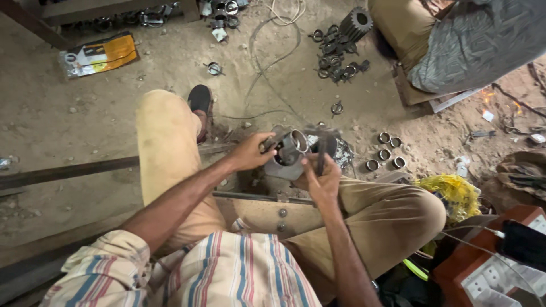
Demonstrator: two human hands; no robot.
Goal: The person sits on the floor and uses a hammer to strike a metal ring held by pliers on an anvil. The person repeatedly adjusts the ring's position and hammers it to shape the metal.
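Seated on a sandy workshop floor (74, 119), I work a short metal tube (294, 143) held between both hands above my knees. My left hand (250, 152) reaches in from the side with its fingers curled around a dark tool or bar (273, 141) set against the tube's near end; my right hand (321, 179) comes up from below, fingers closed on the grey fitting (284, 169) under the tube, with a thin dark rod (322, 156) pinched upright by the thumb. Motion blur softens this spot, so I cannot say for sure where the tool ends and the tube begins. I judge the step in hand to be fitting or tightening the tube into its holder; the next move seems to call for a steady grip underneath while the left hand turns or presses. Both forearms are bent inward, wrists close together. Four small metal rings (385, 152) lie in the sand just to the right, a cluster of dark clamps and a gear (341, 48) farther off, a yellow bag (452, 193) by my right knee.
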